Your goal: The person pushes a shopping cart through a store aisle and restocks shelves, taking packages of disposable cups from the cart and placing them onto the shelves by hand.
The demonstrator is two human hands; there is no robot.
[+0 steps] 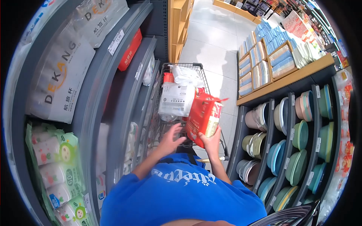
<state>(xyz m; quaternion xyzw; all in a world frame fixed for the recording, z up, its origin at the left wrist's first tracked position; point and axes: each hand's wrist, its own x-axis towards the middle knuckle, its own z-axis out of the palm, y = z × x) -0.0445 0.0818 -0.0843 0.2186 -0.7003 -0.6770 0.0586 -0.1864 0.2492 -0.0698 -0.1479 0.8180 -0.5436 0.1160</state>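
My right hand [212, 140] grips the lower right corner of a red plastic package [199, 123] with pale printing, its thumb on the front. The package is held tilted above the near right part of a wire shopping cart [204, 78]. To its left, my left hand [172, 138] is open with fingers apart, touching nothing that I can see. Inside the cart lie a white printed package [174, 101], a white plastic bag [186, 76] and a small red item [168, 77]. What the red package covers in the cart is hidden.
Dark shelves [113, 71] close in on the left, with large DEKANG packs [56, 71] and green-wrapped rolls [54, 165]. At right, a rack holds stacked plastic basins [299, 135] below folded towels [283, 64]. Tiled floor [211, 35] runs ahead, beside a wooden shelf [177, 28].
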